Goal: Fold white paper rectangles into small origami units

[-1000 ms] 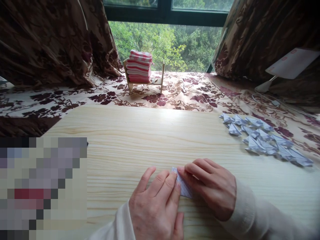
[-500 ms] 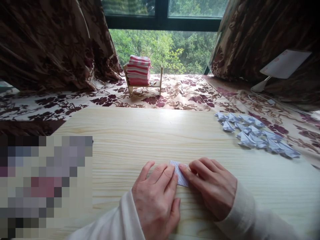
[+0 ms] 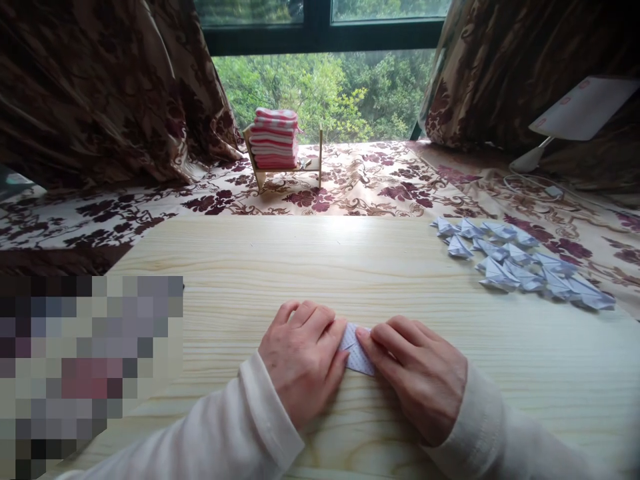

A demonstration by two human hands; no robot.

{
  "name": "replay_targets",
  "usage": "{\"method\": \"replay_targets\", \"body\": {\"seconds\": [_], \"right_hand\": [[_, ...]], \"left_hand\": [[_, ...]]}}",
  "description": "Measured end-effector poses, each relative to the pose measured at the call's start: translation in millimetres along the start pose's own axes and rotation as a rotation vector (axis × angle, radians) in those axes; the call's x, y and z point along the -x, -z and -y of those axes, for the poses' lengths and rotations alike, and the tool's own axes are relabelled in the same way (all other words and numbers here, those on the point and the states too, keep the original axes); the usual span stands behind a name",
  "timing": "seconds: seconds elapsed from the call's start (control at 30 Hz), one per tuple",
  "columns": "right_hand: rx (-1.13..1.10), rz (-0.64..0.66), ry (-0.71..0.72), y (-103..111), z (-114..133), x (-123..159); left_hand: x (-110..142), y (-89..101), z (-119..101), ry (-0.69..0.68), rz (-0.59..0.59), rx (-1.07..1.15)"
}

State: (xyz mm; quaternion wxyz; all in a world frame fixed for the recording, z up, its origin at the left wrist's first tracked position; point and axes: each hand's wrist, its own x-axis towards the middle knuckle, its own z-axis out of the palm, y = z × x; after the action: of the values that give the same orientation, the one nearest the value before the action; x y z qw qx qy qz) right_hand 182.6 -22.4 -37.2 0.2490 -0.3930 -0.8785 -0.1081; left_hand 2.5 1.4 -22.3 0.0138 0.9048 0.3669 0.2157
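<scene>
A small folded piece of paper [image 3: 356,353], white with a fine bluish pattern, lies on the pale wooden table [image 3: 240,267] between my hands. My left hand [image 3: 305,357] is closed on its left edge, with the thumb and forefinger pinching there and the other fingers curled. On the paper's right side, the forefinger of my right hand [image 3: 420,367] presses near the upper edge. That hand's other fingers are bent, and its thumb is mostly hidden. Parts of the paper's left and right ends are covered by my fingers.
Several folded white paper pieces [image 3: 520,263] sit in rows at the table's back right. Beyond the table, a small wooden stand [image 3: 321,157] holds stacked pink-and-white cloths [image 3: 274,140] on floral fabric. A lamp [image 3: 583,110] stands at far right. The lower left is pixelated.
My left hand has drawn its fingers in and brought its thumb up to the paper's left edge. My right hand stays nearly in place. The view has shifted slightly.
</scene>
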Motion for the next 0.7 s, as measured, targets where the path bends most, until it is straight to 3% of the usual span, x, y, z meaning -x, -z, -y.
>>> {"method": "replay_targets", "body": {"seconds": [0.23, 0.37, 0.5, 0.7], "right_hand": [[0.028, -0.037, 0.028, -2.7, -1.0, -1.5], [0.083, -0.086, 0.046, -6.1, 2.3, -2.7], [0.076, -0.033, 0.030, -1.4, -5.8, -0.4], [0.028, 0.033, -0.052, 11.5, -16.6, 4.7]], "left_hand": [[2.1, 16.6, 14.8, 0.013, 0.025, -0.039], [15.0, 19.8, -3.7, 0.053, -0.059, -0.030], [32.3, 7.6, -27.0, 0.047, -0.028, -0.004], [35.8, 2.0, -27.4, 0.047, -0.036, -0.022]]}}
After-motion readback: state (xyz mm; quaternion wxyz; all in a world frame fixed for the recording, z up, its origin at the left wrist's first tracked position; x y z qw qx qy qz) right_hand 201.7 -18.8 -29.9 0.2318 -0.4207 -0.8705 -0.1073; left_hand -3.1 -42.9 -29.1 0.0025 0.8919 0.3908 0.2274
